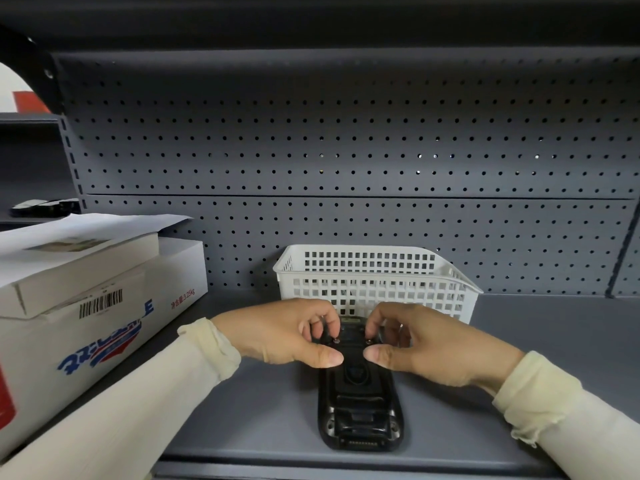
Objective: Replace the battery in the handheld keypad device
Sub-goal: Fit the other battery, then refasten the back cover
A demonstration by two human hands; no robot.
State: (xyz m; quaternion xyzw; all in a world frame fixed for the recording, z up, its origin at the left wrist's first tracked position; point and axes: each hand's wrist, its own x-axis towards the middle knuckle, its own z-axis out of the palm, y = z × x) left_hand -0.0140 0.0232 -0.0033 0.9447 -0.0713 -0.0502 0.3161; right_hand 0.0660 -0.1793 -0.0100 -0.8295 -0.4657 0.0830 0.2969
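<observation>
The handheld keypad device (360,393) lay face down on the grey shelf (519,341), at six o'clock in our view, its back toward us and its long axis running from six to twelve. Our left hand (287,336) came in from nine o'clock and our right hand (426,344) from three; each pinched thumb against fingertips at one far corner of the device, where two small metal fasteners (335,340) showed. Whether we truly gripped the fasteners or only touched them, we could not tell.

We judged the back cover still on and the battery unseen. The risks: a freed fastener could roll off the shelf's front edge at six o'clock, or uneven turning of the two sides could jam the cover.

Just beyond the device, at twelve o'clock, stood a white basket (374,271) against the pegboard (346,150). White cardboard boxes (86,299) sat at nine o'clock.
</observation>
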